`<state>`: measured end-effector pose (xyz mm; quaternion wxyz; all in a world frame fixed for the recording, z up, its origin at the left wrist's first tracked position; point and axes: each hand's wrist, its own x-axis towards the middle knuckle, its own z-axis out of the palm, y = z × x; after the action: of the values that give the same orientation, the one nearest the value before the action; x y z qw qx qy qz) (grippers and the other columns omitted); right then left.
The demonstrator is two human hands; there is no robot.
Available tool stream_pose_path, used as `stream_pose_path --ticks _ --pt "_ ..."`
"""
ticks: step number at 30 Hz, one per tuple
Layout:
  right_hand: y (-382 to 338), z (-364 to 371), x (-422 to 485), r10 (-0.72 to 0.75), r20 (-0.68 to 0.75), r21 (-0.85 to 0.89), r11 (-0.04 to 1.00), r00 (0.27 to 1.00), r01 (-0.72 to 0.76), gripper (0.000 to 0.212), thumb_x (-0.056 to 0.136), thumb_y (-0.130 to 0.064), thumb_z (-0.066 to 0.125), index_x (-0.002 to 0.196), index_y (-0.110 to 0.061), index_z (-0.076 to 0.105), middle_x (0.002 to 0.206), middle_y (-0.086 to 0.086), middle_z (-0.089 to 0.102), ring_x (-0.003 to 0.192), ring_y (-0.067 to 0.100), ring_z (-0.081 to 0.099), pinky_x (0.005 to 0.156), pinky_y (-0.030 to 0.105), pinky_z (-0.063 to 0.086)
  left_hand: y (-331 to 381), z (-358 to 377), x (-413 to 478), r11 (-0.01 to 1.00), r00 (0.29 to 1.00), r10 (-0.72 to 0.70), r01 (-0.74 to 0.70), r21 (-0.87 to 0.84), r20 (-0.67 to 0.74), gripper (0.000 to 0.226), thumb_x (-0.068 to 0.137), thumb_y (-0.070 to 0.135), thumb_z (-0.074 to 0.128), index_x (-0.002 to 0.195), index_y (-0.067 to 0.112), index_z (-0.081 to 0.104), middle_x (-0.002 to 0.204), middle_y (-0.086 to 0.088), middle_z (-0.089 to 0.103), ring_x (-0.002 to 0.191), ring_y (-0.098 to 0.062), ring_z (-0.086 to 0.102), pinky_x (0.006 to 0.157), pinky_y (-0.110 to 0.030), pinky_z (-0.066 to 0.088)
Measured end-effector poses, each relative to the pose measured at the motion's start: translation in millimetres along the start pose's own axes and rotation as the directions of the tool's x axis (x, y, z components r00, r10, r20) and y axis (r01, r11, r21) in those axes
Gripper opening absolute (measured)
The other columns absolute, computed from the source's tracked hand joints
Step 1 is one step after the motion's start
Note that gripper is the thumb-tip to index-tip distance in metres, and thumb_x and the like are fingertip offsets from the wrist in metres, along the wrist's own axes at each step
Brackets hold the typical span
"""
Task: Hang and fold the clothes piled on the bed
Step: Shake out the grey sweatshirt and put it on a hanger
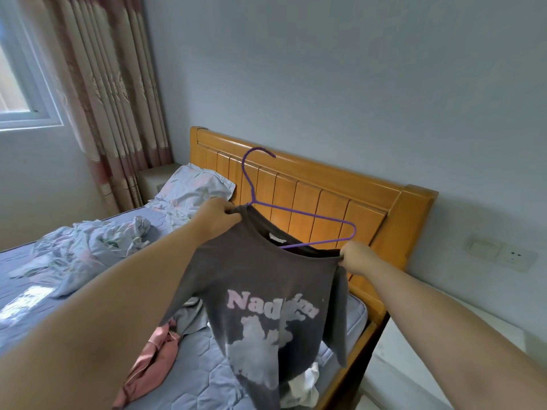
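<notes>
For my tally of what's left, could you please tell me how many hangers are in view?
1. A purple hanger, partly inside the collar of the grey shirt held up over the bed. Others may lie hidden under the clothes.

Printed lettering on chest of grey T-shirt [257, 291]: pale pink serif characters, read as "Nad", then illegible middle letters lost in a fabric fold, then what looks like a final "m" (full word cannot be confirmed). Located directly above a pale cloud-like graphic on the same shirt front; graphic carries no readable characters. Small white neck label [276, 238] inside collar: marks too small to read. Wall socket plate [500, 253] at right: no legible marking. No other text, brand, number or sign readable on purple hanger [299, 216], headboard [322, 196], bedding or curtain.
</notes>
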<state>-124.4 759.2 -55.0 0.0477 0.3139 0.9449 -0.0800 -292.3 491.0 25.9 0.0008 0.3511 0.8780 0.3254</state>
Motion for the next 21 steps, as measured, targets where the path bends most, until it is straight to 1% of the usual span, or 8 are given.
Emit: stream_pose_path --ticks 2,5,9,12,15,17,19,21 --pt "5.9 -2.4 -3.4 -0.027 -0.002 0.131 0.991 1.000 0.027 0.017 0.090 -0.015 0.056 0.076 -0.013 0.065 0.070 0.002 0.058 0.067 0.019 0.053 0.056 0.025 0.038 -11.0 1.6 -5.7 0.999 1.000 -0.007 0.007 0.049 0.004 0.028 0.087 0.016 0.059 0.059 0.015 0.056 0.064 -0.001 0.052 0.065 -0.015 0.047 0.058 -0.025 0.035" --pt "10.9 -7.8 -6.6 -0.043 -0.004 0.227 0.973 0.999 0.043 0.016 0.092 -0.016 0.056 0.082 -0.011 0.068 0.077 0.004 0.061 0.072 0.019 0.055 0.062 0.027 0.040 -25.2 3.6 -9.9 0.988 0.999 -0.047 0.044 0.147 0.019 0.029 0.087 0.020 0.059 0.059 0.019 0.054 0.067 -0.002 0.054 0.068 -0.019 0.048 0.060 -0.029 0.035" --pt "9.4 -15.1 -8.8 -0.015 -0.049 0.198 0.980 0.999 0.024 0.020 0.091 -0.010 0.053 0.075 -0.012 0.066 0.071 0.004 0.058 0.065 0.019 0.052 0.056 0.027 0.037 -27.4 7.5 -11.9 0.963 0.996 -0.044 0.023 0.269 0.073 0.029 0.087 0.026 0.057 0.060 0.018 0.055 0.069 -0.004 0.057 0.070 -0.022 0.051 0.064 -0.032 0.040" --pt "1.6 -23.4 -12.0 -0.019 -0.094 0.179 0.983 0.995 0.036 0.022 0.087 -0.002 0.049 0.080 -0.006 0.070 0.071 0.005 0.056 0.063 0.019 0.050 0.054 0.027 0.036 -18.4 12.4 -11.3 0.935 0.993 -0.003 -0.038 0.352 0.115 0.024 0.086 0.030 0.055 0.068 0.016 0.062 0.072 -0.003 0.061 0.070 -0.021 0.054 0.065 -0.032 0.044" --pt "-18.0 -39.5 -16.9 -0.136 -0.113 0.223 0.962 0.984 0.159 0.025 0.083 0.002 0.047 0.078 -0.008 0.070 0.082 0.009 0.064 0.074 0.023 0.057 0.058 0.025 0.039 -3.9 19.9 -9.9 0.898 0.986 0.051 -0.115 0.425 0.160 0.023 0.088 0.031 0.051 0.077 0.017 0.065 0.074 -0.001 0.062 0.071 -0.018 0.055 0.063 -0.031 0.045" --pt "-36.3 -53.6 -23.6 -0.228 -0.147 0.196 0.947 0.963 0.254 0.024 0.080 0.000 0.048 0.078 -0.009 0.070 0.085 0.009 0.065 0.080 0.024 0.058 0.062 0.026 0.039 9.7 26.2 -10.4 0.858 0.977 0.081 -0.168 0.485 0.196 0.025 0.089 0.030 0.049 0.070 0.017 0.057 0.071 -0.001 0.059 0.071 -0.019 0.056 0.060 -0.029 0.042" --pt "-50.8 -66.6 -28.0 -0.296 -0.211 0.206 0.918 0.932 0.338 0.020 0.081 -0.003 0.052 0.079 -0.011 0.071 0.084 0.007 0.066 0.080 0.021 0.057 0.066 0.026 0.039 21.9 33.3 -10.6 0.848 0.974 0.101 -0.192 0.494 0.204 0.027 0.090 0.029 0.049 0.066 0.017 0.052 0.068 0.000 0.055 0.069 -0.020 0.055 0.057 -0.028 0.039" --pt "-61.4 -75.2 -32.4 -0.325 -0.302 0.348 0.838 0.896 0.421 0.012 0.082 -0.006 0.059 0.081 -0.011 0.070 0.082 0.004 0.065 0.078 0.016 0.056 0.069 0.024 0.038 30.8 38.1 -9.1 0.886 0.976 0.108 -0.182 0.426 0.191 0.030 0.089 0.028 0.050 0.061 0.018 0.048 0.063 0.001 0.052 0.066 -0.019 0.052 0.057 -0.028 0.039"
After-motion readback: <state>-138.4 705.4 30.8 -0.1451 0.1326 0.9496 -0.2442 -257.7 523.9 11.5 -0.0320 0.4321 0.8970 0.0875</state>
